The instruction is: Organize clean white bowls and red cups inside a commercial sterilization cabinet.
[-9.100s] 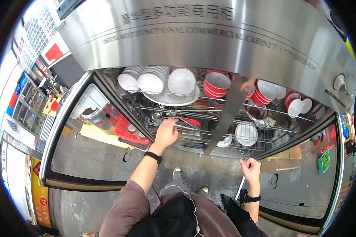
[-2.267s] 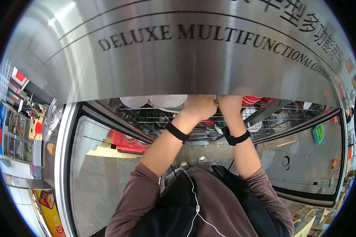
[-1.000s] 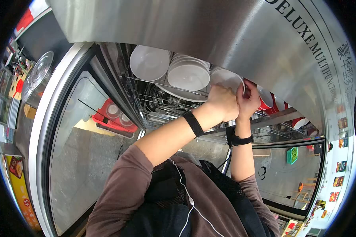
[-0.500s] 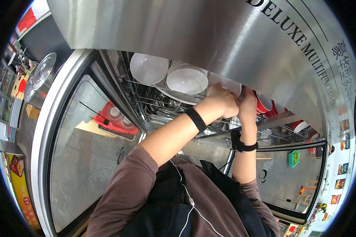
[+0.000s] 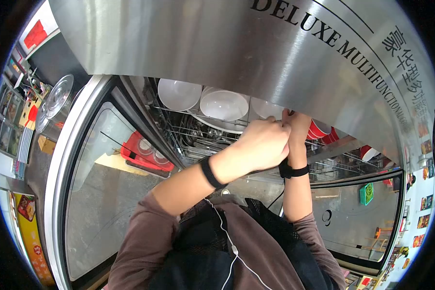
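Observation:
My left hand [image 5: 265,144] is closed, its fingers curled in front of the wire rack, close against my right hand. My right hand [image 5: 298,126] is bent inward beside it, fingers curled and partly hidden; a small dark spot shows at its fingertips. What either hand holds, I cannot make out. Just behind them sits a white bowl [image 5: 266,108], partly covered by the steel panel. Further left on the upper rack stand a stack of white bowls [image 5: 224,104] and another white bowl [image 5: 180,94]. Red bowls with white insides [image 5: 319,129] sit right of my right hand.
The steel cabinet front [image 5: 179,38] overhangs the racks. A glass door [image 5: 94,193] stands open at left, another [image 5: 353,217] at right. Metal utensils [image 5: 195,133] lie on the lower rack. A red crate [image 5: 142,152] shows through the left door, a green basket [image 5: 366,194] through the right.
My left hand has drawn back from the rack toward my body, and its forearm has dropped lower. My right hand stays near the white bowl. The view has shifted slightly.

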`<state>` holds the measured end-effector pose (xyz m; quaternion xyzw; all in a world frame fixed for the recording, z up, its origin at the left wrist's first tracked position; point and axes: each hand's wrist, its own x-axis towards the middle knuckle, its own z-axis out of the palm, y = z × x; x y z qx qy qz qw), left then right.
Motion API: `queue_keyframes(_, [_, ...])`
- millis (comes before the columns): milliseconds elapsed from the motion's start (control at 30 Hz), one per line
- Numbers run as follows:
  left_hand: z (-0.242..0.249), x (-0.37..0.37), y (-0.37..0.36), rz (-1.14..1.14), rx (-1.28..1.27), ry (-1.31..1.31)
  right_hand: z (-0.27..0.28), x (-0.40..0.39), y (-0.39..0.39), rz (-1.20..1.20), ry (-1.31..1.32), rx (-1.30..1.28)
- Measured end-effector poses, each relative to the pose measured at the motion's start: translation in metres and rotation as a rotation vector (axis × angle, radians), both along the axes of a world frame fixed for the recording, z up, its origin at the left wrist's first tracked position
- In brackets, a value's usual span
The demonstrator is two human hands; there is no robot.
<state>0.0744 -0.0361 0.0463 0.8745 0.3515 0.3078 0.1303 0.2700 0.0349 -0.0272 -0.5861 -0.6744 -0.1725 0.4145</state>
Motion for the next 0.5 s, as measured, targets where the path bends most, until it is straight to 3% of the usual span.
queue_keyframes(100, [0.018, -0.051, -0.024, 0.051, -0.016, -0.089, -0.003, -0.001, 0.003, -0.043, 0.021, 0.010])
queue_keyframes(167, [0.009, -0.091, -0.023, 0.249, 0.129, -0.244, 0.004, -0.006, 0.003, -0.042, 0.008, 0.046])
queue_keyframes(233, [-0.010, -0.124, -0.014, 0.571, 0.158, -0.192, 0.005, -0.007, 0.003, -0.047, -0.002, 0.080])
queue_keyframes(300, [-0.020, -0.146, -0.005, 0.717, 0.285, -0.084, 0.002, -0.005, 0.003, -0.054, 0.020, 0.059])
queue_keyframes(500, [-0.040, -0.154, 0.031, 0.704, 0.103, 0.084, -0.012, 0.007, 0.009, -0.071, 0.045, 0.038])
